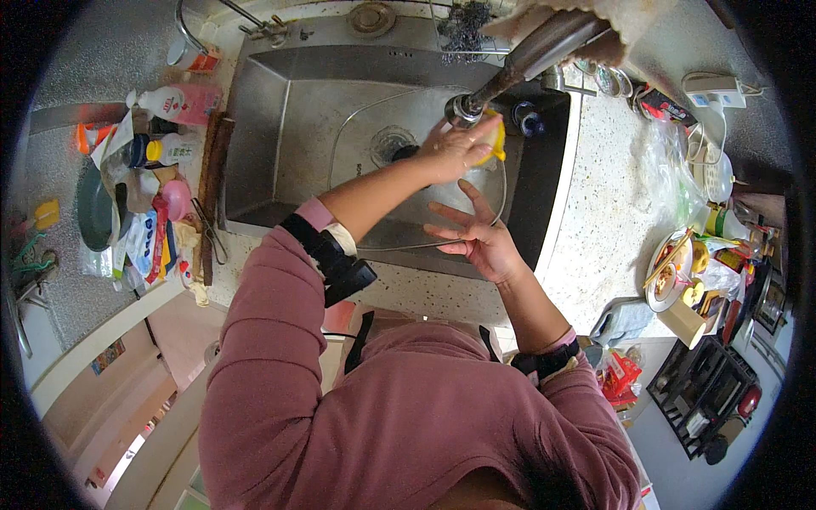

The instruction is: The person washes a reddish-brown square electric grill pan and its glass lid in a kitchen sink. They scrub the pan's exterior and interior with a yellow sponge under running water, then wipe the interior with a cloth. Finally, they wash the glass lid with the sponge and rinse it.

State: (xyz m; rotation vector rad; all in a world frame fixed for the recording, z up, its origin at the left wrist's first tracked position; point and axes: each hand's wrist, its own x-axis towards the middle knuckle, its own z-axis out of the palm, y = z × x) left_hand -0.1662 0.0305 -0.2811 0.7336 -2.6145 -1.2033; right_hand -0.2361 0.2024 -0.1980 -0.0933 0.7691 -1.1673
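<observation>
My left hand (pixel 452 153) reaches over the steel sink (pixel 306 110), right below the metal nozzle of the faucet (pixel 535 61). Its fingers bend round a yellow object (pixel 495 138), which shows only at its edge; its kind I cannot make out. Lower and slightly to the right, my right hand (pixel 483 242) hangs over the basin with fingers spread and nothing in them. A thin pale cord (pixel 502 183) loops through the basin and passes close by my right hand. Left of my left hand lies the round drain (pixel 393 143).
A dark round item (pixel 527 119) stands in the sink's far right corner. Bottles (pixel 183 104) and packets crowd the left counter. On the right counter (pixel 608 178) lie plastic bags (pixel 667 170), a plate of food (pixel 667 280) and a folded grey cloth (pixel 622 320).
</observation>
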